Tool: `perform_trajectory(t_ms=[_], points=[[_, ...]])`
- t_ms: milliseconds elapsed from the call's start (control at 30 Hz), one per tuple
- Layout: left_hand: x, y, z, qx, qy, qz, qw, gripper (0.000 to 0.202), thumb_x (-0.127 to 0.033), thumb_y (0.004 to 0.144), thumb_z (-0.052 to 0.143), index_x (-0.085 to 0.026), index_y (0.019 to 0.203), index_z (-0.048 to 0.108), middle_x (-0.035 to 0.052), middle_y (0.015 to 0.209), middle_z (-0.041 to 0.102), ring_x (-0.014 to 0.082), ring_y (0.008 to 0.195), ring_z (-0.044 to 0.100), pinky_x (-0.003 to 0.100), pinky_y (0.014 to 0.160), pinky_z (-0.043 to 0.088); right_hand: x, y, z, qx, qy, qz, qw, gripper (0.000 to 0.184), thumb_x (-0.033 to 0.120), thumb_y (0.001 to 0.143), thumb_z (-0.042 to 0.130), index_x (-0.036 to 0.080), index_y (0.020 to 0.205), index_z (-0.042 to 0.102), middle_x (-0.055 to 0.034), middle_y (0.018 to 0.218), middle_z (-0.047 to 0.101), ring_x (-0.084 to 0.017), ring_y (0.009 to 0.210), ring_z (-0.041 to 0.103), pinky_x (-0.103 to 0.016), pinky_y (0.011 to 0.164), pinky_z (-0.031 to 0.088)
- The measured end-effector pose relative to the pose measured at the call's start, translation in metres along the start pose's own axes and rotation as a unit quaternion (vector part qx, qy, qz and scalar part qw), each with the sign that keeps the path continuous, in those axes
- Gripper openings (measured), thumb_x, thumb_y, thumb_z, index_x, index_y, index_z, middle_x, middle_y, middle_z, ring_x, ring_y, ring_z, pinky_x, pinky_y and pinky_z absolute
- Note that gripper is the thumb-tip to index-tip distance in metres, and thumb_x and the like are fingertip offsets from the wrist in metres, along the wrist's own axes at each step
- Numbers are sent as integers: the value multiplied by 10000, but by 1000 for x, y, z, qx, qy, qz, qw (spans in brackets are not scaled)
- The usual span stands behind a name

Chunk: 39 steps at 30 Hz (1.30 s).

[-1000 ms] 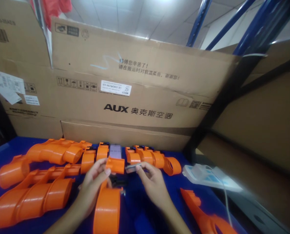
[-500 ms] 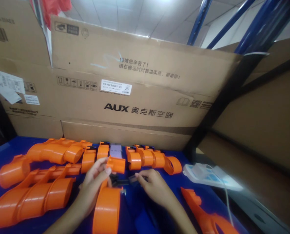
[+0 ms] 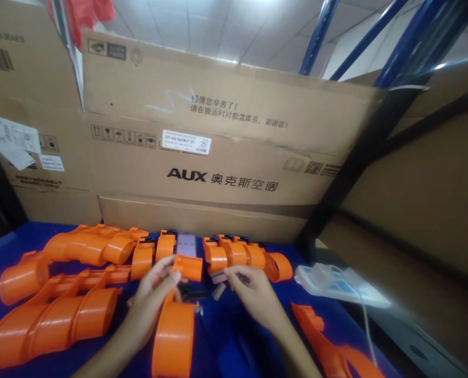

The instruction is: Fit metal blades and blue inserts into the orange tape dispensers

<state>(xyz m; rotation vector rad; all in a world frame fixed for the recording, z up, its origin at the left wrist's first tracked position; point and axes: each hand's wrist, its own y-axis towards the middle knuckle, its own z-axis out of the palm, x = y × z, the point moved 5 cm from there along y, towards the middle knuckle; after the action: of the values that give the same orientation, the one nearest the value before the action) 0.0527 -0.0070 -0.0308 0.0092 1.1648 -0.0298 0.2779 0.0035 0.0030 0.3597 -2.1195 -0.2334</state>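
Observation:
My left hand grips the upper end of a long orange plastic housing that runs toward me over the blue table. My right hand is closed in a pinch on a small grey flat piece just right of the housing's top. A small black part sits at the housing's end between my hands.
More orange housings lie at the left and in a row at the back. A phone stands among them. An orange piece lies at the right, near a clear plastic packet. Big cardboard boxes wall the back.
My right hand has dipped toward the black part with the grey piece and has come back up a little. My left hand and the housing have hardly moved.

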Motion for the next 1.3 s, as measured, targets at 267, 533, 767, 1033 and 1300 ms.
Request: perform_trajectory(t_ms=[267,533,767,1033,1300], points=[[15,3,-3,32,39,27,998,524,-440,831,728,-194,1274,600,-16,769,611,135,576,592,242,558,439,2,-3,12,-69,256,30,964,310,473,834,744,178,926,725,-48,745,726,-125,518,570,-240,476,474],[13,2,-2,42,60,49,996,480,-435,862,703,-204,1271,603,-19,781,586,127,588,585,250,599,460,1,-4,17,-66,243,55,966,377,533,834,727,165,918,735,-39,692,700,-123,501,543,-234,458,445],[12,2,-2,25,46,37,998,551,-473,820,735,-192,1280,623,6,801,651,130,592,573,248,589,456,5,-4,18,-32,224,51,973,362,512,879,683,156,843,739,-23,631,663,-113,509,512,-221,469,396],[4,0,-1,-9,6,25,1000,554,-414,697,837,-189,1193,731,75,911,763,271,875,694,359,808,531,7,-4,13,-45,182,57,981,364,525,867,686,174,782,731,0,569,615,-107,476,462,-219,448,354],[9,0,-4,-5,6,24,1000,538,-364,708,841,-204,1211,738,56,853,766,275,897,697,373,854,537,2,-6,19,-25,183,66,981,408,555,886,644,164,784,701,-20,594,641,-118,484,501,-220,453,364]])
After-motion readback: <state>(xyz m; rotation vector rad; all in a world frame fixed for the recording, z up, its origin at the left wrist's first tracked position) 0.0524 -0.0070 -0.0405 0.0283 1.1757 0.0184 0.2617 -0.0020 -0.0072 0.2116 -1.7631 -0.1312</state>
